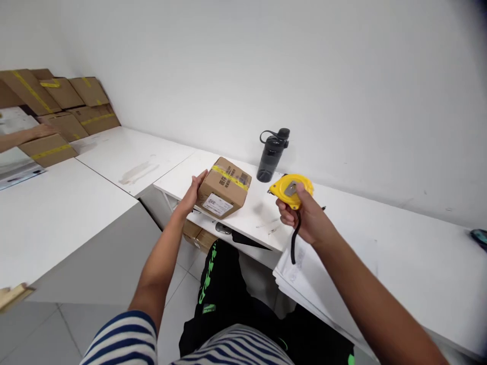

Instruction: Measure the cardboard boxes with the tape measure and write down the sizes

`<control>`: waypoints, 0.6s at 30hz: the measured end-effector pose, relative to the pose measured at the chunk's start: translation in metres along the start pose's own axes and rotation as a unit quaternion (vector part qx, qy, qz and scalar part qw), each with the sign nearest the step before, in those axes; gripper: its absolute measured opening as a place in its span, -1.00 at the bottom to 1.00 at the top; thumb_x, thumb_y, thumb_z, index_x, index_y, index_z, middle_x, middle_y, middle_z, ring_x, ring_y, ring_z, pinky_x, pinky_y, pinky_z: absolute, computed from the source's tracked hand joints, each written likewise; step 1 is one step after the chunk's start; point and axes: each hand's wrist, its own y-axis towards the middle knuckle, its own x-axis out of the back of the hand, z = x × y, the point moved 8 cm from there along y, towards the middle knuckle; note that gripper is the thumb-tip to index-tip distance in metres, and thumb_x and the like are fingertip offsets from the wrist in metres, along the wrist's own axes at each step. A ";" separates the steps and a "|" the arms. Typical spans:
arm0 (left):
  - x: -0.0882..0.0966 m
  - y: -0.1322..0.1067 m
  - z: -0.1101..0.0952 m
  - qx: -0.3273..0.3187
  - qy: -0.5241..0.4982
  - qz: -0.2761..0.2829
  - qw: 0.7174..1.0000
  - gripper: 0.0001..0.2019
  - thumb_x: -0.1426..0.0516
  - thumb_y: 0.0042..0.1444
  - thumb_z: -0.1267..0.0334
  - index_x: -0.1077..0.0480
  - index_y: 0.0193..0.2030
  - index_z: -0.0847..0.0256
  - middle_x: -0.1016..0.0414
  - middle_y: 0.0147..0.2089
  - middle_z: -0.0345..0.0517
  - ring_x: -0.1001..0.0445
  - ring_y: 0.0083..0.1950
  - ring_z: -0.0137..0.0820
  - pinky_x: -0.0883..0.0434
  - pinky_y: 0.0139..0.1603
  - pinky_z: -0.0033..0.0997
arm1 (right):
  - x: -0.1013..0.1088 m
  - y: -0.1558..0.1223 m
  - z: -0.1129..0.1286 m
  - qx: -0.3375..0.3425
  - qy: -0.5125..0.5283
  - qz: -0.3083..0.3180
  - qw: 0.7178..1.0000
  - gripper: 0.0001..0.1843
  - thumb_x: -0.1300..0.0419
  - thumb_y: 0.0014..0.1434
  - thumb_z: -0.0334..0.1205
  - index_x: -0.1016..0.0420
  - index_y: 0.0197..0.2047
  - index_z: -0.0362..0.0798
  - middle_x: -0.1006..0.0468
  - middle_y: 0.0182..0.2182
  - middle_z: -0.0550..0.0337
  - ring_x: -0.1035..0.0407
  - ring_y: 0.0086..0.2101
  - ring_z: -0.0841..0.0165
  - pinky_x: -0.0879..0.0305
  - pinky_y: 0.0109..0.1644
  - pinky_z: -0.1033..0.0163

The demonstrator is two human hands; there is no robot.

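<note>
My left hand [193,192] is against the left side of a small cardboard box [232,183], with its thumb near the top edge. The box sits at the table's front edge, with yellow tape across its top and a white label on the side facing me. My right hand [304,213] grips a yellow tape measure [291,190] above the table, thumb on its grey button. A black strap [294,241] hangs from the tape measure. No drawn-out blade shows. A dark bottle [272,156] with a loop lid stands behind, between the two hands.
White papers [304,268] lie below my right forearm at the table's front edge. Taped cartons [63,94] are stacked at the far left, where another person's hand [43,131] touches one. More cartons [200,237] sit under the table. A dark object [479,237] lies far right.
</note>
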 end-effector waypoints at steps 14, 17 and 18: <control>0.000 0.011 -0.024 -0.003 -0.049 -0.035 0.998 -0.40 0.16 0.21 -0.31 -0.38 -0.13 0.19 -0.50 -0.10 -0.02 -0.44 -0.04 -0.31 -0.31 0.05 -0.34 | -0.100 0.109 0.011 0.063 -0.284 0.212 0.933 -0.49 -0.43 -0.06 -0.04 -0.34 -0.09 0.02 -0.44 -0.43 0.37 -0.26 -0.54 0.48 -0.23 -0.48 0.31; -0.003 0.019 -0.053 -0.027 -0.071 0.031 0.997 -0.42 0.07 0.16 -0.32 -0.37 -0.31 0.22 -0.42 -0.32 -0.10 -0.38 -0.27 -0.40 -0.33 -0.13 -0.37 | -0.104 0.104 0.014 0.084 -0.276 0.220 0.932 -0.50 -0.42 -0.04 -0.04 -0.36 -0.08 0.01 -0.46 -0.36 0.32 -0.29 -0.48 0.46 -0.26 -0.44 0.30; -0.005 0.021 -0.058 -0.021 -0.085 0.051 0.995 -0.43 0.04 0.14 -0.33 -0.35 -0.35 0.22 -0.37 -0.38 -0.13 -0.34 -0.34 -0.43 -0.32 -0.19 -0.38 | -0.104 0.103 0.015 0.092 -0.275 0.222 0.931 -0.51 -0.41 -0.02 -0.04 -0.38 -0.07 0.00 -0.46 -0.36 0.31 -0.29 -0.48 0.46 -0.27 -0.43 0.30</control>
